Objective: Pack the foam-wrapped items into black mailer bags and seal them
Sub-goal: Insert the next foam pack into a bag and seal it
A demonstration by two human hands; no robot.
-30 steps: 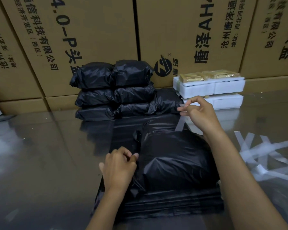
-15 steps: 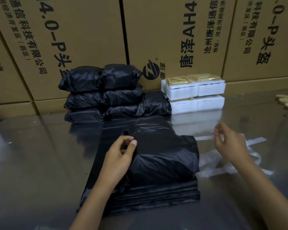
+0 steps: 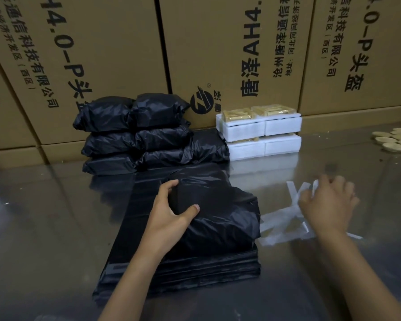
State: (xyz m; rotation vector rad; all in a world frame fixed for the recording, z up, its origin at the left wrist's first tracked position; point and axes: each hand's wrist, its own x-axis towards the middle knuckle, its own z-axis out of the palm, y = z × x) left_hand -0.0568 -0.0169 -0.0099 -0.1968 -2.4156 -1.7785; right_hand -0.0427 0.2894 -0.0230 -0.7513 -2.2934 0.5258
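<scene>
A filled black mailer bag (image 3: pixel 218 214) lies on a flat stack of empty black mailers (image 3: pixel 195 272) in front of me. My left hand (image 3: pixel 169 218) grips the bag's left end, fingers over the top and thumb on the near side. My right hand (image 3: pixel 326 202) hovers, blurred, over a heap of white peeled-off strips (image 3: pixel 280 221) to the right of the bag; whether it still pinches a strip is unclear. Foam-wrapped items (image 3: pixel 259 133), white blocks with yellowish tops, stand stacked at the back. Several sealed black bags (image 3: pixel 134 133) are piled to their left.
Large printed cardboard boxes (image 3: pixel 229 42) wall off the back of the glossy table (image 3: pixel 44 228). A cluster of round beige discs (image 3: pixel 396 140) lies at the far right edge.
My right hand pulled the white strip off the bag's flap and carried it right and down to the strip heap. My left hand shifted to grip the bag's left end. The view panned right.
</scene>
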